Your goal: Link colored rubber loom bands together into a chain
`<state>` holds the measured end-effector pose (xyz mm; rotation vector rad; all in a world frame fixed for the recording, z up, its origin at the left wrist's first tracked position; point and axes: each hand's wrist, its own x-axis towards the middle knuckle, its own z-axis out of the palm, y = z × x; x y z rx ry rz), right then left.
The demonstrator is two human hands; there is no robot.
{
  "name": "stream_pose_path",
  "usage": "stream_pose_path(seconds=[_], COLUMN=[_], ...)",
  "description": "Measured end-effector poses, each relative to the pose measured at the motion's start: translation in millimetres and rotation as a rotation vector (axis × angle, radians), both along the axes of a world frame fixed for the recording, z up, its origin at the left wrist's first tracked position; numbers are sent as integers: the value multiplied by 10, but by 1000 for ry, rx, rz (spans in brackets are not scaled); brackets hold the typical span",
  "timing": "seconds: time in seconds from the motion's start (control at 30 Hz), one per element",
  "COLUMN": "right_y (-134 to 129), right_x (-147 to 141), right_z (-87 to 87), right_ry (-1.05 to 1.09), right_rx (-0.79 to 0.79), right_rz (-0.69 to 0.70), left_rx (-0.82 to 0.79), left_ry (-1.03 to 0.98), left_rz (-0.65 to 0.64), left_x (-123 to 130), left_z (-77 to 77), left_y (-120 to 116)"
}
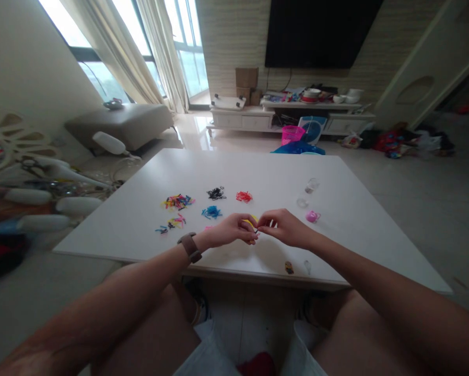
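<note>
Forearms [120, 305] angled inward over table [281, 175], left hand [232, 228] curled, fingers [251, 237] parted, right hand [287, 227] with fingers pinching dark piece [257, 231]

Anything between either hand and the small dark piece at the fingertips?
Nothing visible. The left hand and right hand meet at the small dark piece; something yellow shows beyond their fingers.

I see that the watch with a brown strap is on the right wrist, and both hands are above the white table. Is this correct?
Not quite: the head view shows the watch on the left wrist. Both hands are above the white table.
</note>
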<state>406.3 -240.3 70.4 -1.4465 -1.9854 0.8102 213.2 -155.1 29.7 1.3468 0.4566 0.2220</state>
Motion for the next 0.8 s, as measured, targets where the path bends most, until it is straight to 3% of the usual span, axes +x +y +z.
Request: stream_pose_path(seconds=[0.17, 0.4, 0.5, 0.6, 0.8], right_y=[22, 45, 33, 29, 52], right_x=[60, 133, 127, 116, 116], right_z=[-19, 27, 37, 20, 1], right_ry=[-48, -50, -39, -36, -39], right_rx=[71, 146, 139, 131, 114], right_rz=[-35, -151, -143, -135, -145], left_rx=[-64, -524, -572, -376, 305], left_ry=[-16, -106, -100, -34, 50], left_rz=[2, 206, 251, 249, 291], left_x=[46, 10, -7, 0, 33], left_z=[-68, -135, -133, -118, -44], left_y=[-17, 77, 128, 107, -26])
